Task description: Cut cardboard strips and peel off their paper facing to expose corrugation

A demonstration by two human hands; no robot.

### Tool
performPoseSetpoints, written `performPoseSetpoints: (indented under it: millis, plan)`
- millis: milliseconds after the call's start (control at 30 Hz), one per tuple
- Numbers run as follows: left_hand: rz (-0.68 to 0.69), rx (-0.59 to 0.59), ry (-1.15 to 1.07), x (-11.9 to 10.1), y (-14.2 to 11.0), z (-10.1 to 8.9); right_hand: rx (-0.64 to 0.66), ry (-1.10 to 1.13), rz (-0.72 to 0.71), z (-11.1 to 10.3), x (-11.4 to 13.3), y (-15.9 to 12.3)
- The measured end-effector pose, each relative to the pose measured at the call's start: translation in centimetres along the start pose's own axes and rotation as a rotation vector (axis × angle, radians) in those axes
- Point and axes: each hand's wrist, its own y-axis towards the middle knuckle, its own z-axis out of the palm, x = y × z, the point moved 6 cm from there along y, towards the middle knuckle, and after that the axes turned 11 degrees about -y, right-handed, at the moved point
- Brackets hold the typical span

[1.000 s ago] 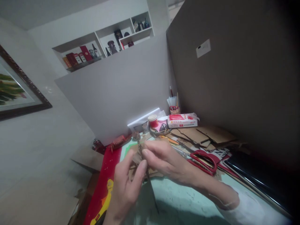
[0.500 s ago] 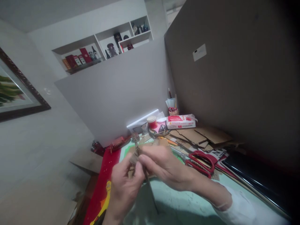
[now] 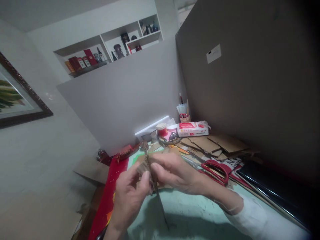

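Note:
My left hand (image 3: 128, 193) pinches a small corrugated cardboard piece (image 3: 143, 167) between thumb and fingers, above the pale green table surface. From the right, my right hand (image 3: 176, 173) closes its thumb and fingertips on a long thin dark strip (image 3: 160, 205) beside that piece. The strip slants down toward me, and its upper end rises past my fingertips. Whether piece and strip are joined is hidden by the fingers. Brown cardboard (image 3: 172, 151) lies partly covered behind my hands. Red-handled scissors (image 3: 216, 170) lie just right of my right hand.
Stacked cardboard scraps (image 3: 227, 145), a white-and-red packet (image 3: 192, 129), a red paper cup (image 3: 162, 130) and a pen holder (image 3: 185, 117) stand toward the back. A shiny black object (image 3: 272, 190) lies at right. Grey panels (image 3: 125, 100) enclose the table's back and right.
My fingers have shifted slightly: the left thumb has moved a little, and more of the cardboard piece shows. Both hands keep hold, and the view has tilted slightly.

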Motion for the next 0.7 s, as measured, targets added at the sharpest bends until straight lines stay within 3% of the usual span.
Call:
performPoseSetpoints:
  millis: [167,367,533,700]
  plan:
    - [-0.029,-0.054,-0.041,-0.4,-0.2,0.5,-0.036,-0.024,-0.003,-0.1,0.3,0.1]
    - [-0.075,-0.184,-0.001,-2.6,-1.0,0.7,-0.073,-0.056,0.008,0.4,2.1,0.0]
    - [-0.009,-0.195,0.11,-4.9,-1.5,1.2,-0.058,-0.059,0.064,0.0,3.7,0.1]
    - [-0.038,-0.216,0.113,-5.0,-2.2,1.3,-0.027,0.012,0.076,-0.6,4.4,0.1]
